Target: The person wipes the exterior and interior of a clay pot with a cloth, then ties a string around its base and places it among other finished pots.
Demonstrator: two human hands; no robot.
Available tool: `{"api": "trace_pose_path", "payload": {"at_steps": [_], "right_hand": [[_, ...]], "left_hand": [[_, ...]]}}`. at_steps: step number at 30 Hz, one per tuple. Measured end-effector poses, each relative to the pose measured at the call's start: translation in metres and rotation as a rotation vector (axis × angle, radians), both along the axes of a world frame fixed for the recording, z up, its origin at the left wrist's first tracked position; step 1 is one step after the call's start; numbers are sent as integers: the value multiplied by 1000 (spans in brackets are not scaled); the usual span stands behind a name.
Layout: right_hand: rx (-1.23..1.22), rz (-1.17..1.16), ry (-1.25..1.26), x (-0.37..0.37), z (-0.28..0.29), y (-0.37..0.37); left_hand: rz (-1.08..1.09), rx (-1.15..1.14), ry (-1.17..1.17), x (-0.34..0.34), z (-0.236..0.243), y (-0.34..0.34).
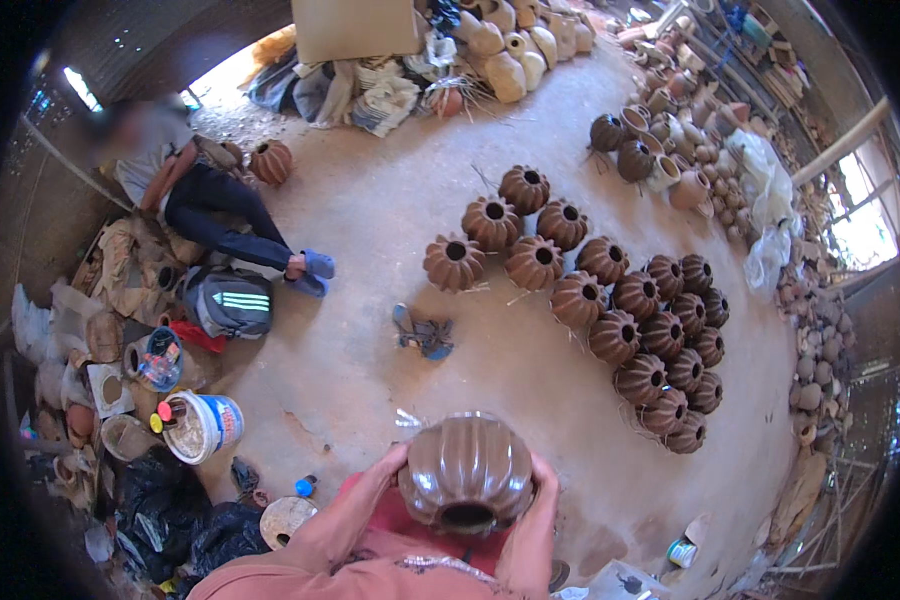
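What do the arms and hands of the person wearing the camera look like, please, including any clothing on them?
The left hand and right hand show no gloves. The left forearm and right forearm look bare, with no watch visible. A salmon-coloured top is worn; where its sleeves end is unclear.

from afar i see pale brown floor [350, 390], patchy. dark wall [45, 210] at far left, narrow bright slit [82, 90] above. daylight glares through window [863, 210] at right, pale slanting pole [842, 142] nearby; opening [232, 72] at upper left also bright.
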State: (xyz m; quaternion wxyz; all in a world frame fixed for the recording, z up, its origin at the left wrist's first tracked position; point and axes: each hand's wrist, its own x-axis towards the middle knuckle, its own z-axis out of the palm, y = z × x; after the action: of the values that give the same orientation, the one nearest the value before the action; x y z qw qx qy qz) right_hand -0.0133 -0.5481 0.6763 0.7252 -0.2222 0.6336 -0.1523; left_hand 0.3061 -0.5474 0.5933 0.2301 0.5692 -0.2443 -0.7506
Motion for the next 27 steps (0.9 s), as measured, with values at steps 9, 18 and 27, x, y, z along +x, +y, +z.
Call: {"api": "trace_pose_path", "payload": {"at_steps": [9,18,27], "right_hand": [[-350,512,-58,125,16,-295],[-324,693,-128,261,-1,-541],[-341,663,-70,375,-42,-775]], "left_hand": [[214,-69,1,99,65,-120],[411,40,-32,180,79,-283],[338,-69,-5,305,57,-568]]}}
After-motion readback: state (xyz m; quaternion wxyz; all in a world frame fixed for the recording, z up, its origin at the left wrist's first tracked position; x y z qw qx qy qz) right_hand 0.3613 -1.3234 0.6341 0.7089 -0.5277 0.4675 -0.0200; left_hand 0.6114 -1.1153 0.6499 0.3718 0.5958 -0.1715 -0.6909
